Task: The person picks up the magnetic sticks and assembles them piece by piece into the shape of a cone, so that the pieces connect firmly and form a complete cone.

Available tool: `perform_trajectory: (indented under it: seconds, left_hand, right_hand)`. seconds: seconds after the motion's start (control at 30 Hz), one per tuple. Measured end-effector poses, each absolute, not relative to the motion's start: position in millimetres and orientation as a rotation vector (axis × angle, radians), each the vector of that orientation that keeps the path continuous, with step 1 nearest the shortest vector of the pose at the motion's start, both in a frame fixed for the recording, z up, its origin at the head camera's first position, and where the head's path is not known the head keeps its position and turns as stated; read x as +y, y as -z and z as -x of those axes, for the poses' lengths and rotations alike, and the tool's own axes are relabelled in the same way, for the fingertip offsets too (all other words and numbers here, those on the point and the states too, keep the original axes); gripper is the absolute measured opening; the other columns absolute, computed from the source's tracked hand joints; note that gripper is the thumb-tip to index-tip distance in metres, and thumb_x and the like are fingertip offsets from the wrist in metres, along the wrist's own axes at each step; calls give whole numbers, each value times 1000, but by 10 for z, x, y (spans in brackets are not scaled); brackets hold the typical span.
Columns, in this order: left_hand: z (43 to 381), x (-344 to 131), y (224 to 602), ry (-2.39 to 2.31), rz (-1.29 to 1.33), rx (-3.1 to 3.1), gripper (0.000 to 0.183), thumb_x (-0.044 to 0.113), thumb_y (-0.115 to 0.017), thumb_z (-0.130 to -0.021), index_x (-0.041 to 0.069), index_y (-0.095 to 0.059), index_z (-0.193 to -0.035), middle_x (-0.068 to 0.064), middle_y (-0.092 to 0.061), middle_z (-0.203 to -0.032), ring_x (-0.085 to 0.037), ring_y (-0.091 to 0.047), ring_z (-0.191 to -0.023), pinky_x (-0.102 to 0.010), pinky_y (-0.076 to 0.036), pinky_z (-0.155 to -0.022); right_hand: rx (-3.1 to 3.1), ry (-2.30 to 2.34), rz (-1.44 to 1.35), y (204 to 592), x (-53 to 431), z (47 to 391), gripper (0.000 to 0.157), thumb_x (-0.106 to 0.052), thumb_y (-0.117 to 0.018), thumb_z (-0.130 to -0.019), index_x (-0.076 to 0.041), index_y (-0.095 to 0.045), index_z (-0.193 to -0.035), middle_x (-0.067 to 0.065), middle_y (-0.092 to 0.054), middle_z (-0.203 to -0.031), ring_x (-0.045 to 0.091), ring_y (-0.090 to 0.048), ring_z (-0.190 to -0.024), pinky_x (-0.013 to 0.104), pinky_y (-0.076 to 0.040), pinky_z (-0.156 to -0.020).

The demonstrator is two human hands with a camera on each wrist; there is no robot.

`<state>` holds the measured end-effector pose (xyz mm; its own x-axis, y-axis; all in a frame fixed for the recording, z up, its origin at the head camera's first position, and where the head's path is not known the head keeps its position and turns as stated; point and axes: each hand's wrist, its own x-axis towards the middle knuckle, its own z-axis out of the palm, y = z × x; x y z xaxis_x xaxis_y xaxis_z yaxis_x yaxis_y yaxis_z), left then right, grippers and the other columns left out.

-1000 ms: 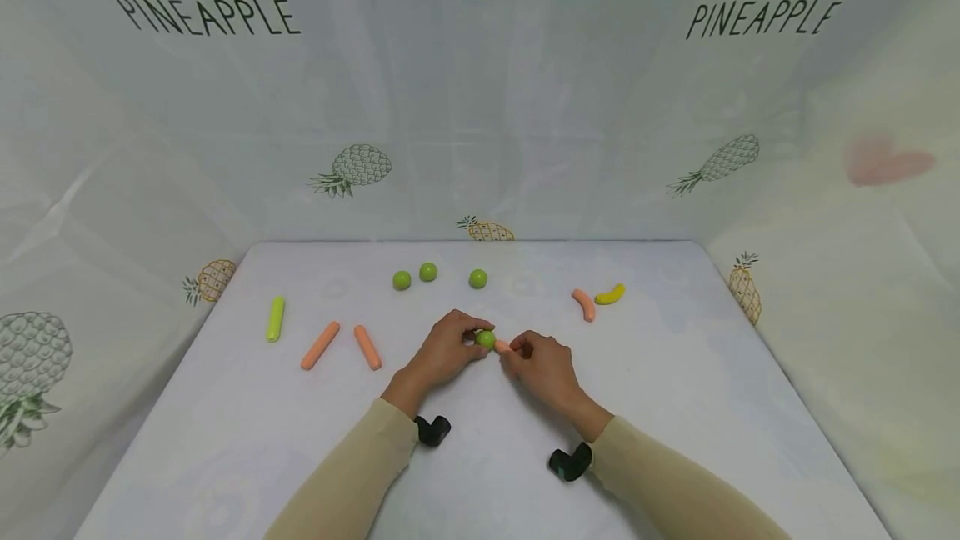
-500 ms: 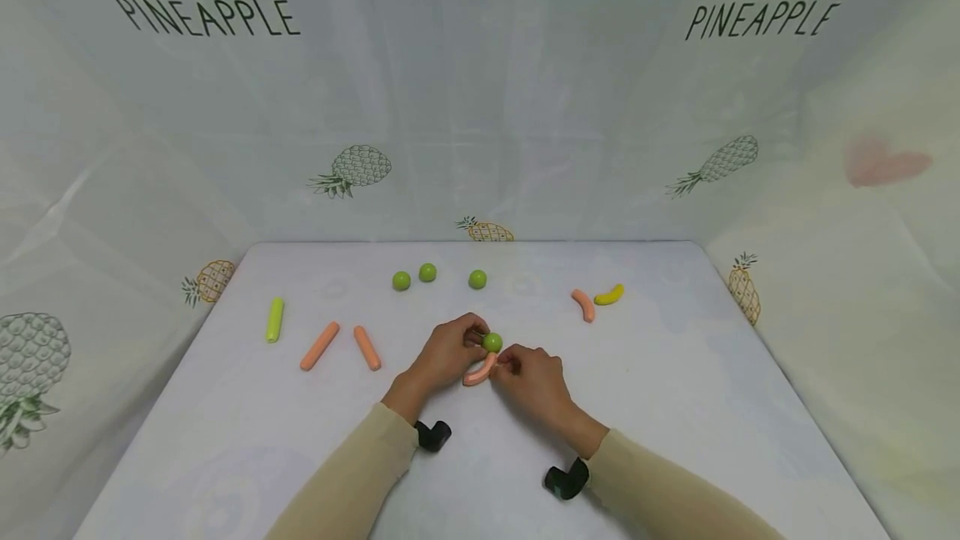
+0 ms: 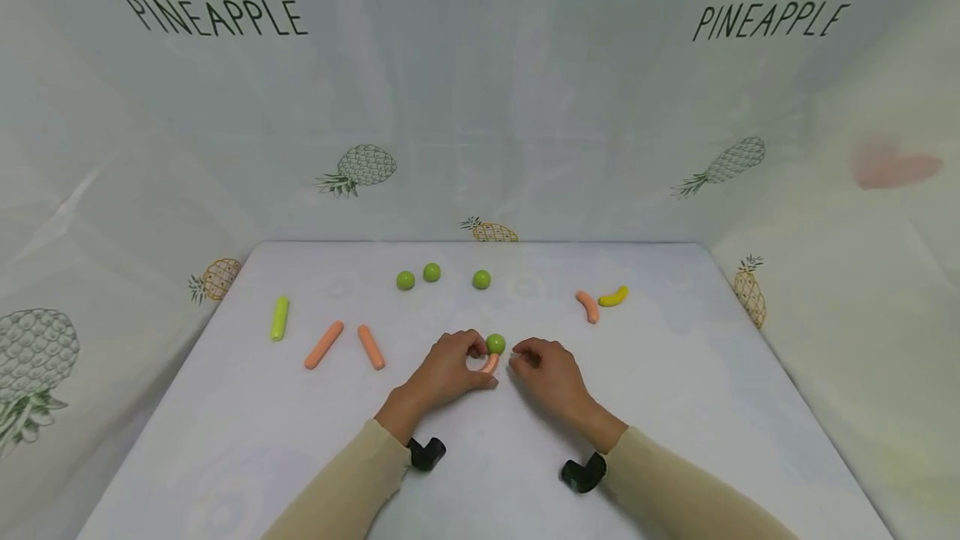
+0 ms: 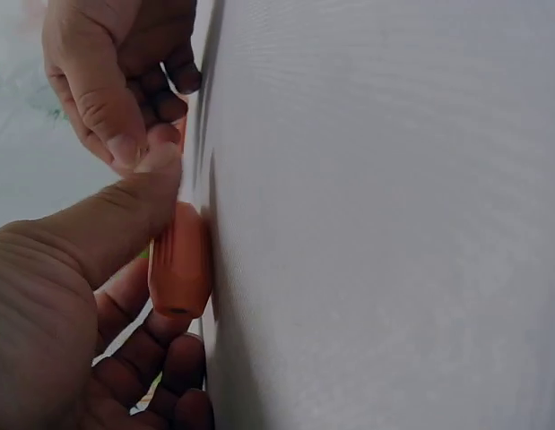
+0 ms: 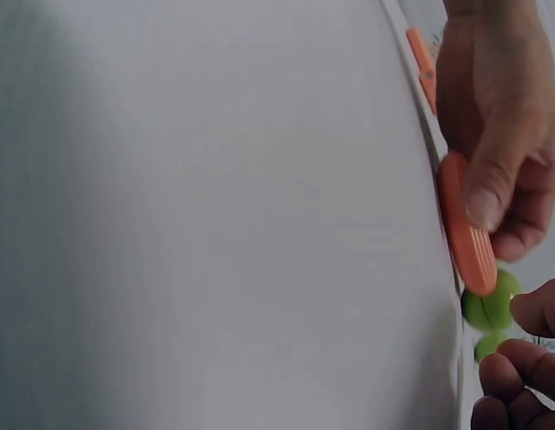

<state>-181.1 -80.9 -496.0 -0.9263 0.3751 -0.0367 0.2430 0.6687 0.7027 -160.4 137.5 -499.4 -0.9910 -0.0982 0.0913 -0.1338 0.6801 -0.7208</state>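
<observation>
In the head view my left hand [image 3: 446,369] is at mid-table, thumb and fingers around a curved orange toy sausage [image 3: 490,363]. The right wrist view shows its thumb lying over the ridged sausage [image 5: 470,224], fingers on the far side. A green ball [image 3: 496,344] sits right at the sausage's far end, by the left index fingertip. My right hand [image 3: 551,377] is just right of them, fingers loosely curled with a gap between thumb and fingers [image 5: 524,381], holding nothing visible.
Further back are several green balls [image 3: 482,279]. Two straight orange sticks [image 3: 324,345] and a lime-green stick [image 3: 279,318] lie at left. Another curved orange sausage [image 3: 588,307] and a yellow toy banana [image 3: 614,297] lie at right. A pineapple-print curtain [image 3: 480,107] hangs behind the table.
The sausage has swung from beside the green ball to its near side. The right hand has let it go and drawn slightly right; the left hand has moved from the ball to the sausage.
</observation>
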Motion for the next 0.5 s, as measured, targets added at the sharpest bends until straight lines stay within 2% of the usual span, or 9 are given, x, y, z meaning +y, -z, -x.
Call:
perform_trajectory:
  seconds: [0.23, 0.37, 0.5]
  left_hand:
    - [1836, -876, 5026, -1059, -526, 2729, 27, 32, -89, -87, 23, -69, -103, 13, -65, -95, -11, -54, -94, -31, -47, -85]
    - [1823, -920, 5010, -1107, -509, 2712, 17, 29, -85, -90, 25, -71, -99, 13, -66, -89, -12, -56, -88, -31, -48, -82]
    - [1803, -942, 4978, -1138, -490, 2696, 13, 27, -83, -91, 25, -71, -96, 11, -65, -87, -12, -55, -86, -30, -47, -80]
  right_hand:
    - [-2808, -1188, -109, 4970, 1643, 1695, 20, -20, -73, -97, -10, -77, -113, 1, -72, -98, 19, -61, -92, 38, -49, -84]
    - [-2756, -1164, -45, 4945, 1849, 1762, 27, -22, -71, -100, -6, -74, -121, 10, -72, -110, 26, -65, -103, 44, -51, -88]
    - [-2671, -1143, 24, 4910, 2058, 1866, 35, -21, -69, -102, 1, -69, -130, 20, -67, -122, 35, -62, -111, 48, -50, -90]
